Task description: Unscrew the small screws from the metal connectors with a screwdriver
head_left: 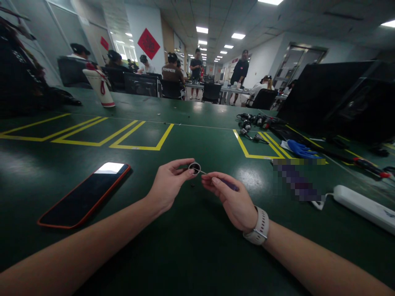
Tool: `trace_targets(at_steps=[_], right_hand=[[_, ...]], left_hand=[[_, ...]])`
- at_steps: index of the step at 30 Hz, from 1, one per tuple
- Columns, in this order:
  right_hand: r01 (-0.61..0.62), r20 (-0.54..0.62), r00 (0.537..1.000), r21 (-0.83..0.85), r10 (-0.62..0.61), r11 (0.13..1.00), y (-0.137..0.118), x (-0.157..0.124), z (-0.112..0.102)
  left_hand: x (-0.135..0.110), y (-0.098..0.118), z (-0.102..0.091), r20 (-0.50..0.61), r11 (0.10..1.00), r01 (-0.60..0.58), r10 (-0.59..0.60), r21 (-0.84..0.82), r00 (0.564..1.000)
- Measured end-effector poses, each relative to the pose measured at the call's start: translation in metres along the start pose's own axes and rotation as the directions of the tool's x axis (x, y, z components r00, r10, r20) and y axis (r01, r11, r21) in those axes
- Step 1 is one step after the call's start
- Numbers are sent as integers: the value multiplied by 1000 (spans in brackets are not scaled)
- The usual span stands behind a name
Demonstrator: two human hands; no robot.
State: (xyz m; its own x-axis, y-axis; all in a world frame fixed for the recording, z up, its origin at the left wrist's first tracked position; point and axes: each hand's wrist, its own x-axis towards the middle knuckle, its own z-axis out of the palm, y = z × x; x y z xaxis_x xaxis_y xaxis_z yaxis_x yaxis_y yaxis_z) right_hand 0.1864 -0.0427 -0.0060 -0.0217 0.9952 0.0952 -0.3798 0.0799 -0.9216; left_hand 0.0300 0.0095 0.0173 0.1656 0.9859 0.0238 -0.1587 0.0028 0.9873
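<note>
Between its thumb and fingers, my left hand point(165, 185) pinches a small round part point(198, 165) with a pale rim and a dark inside. I cannot make out its exact kind. My right hand point(233, 199) is closed around a slim screwdriver point(230, 184) with a purple handle. Its thin metal shaft points left, and the tip reaches the dark opening of the round part; whether it touches is too small to tell. Just below, on the green table point(185, 255), lies a tiny dark piece point(193, 185).
A phone point(83, 201) lies left. To the right are a blue glove point(298, 149), a cluster of black metal parts point(247, 123), a white power strip point(364, 207) and a dark monitor point(327, 94). A cup point(100, 88) stands far left. People sit and stand beyond.
</note>
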Motion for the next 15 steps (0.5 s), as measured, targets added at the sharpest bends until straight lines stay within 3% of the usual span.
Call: trace_targets(at_steps=[4, 9, 15], right_hand=[[24, -17, 1000, -48, -25, 999, -1, -1, -1], [129, 19, 991, -287, -129, 949, -2, -4, -1], [386, 180, 915, -656, -362, 649, -10, -12, 3]], left_hand=[[1, -1, -2, -9, 1000, -9, 9, 18, 1000], [2, -1, -3, -30, 996, -29, 32, 88, 999], [1, 0, 0, -48, 994, -35, 41, 107, 998]])
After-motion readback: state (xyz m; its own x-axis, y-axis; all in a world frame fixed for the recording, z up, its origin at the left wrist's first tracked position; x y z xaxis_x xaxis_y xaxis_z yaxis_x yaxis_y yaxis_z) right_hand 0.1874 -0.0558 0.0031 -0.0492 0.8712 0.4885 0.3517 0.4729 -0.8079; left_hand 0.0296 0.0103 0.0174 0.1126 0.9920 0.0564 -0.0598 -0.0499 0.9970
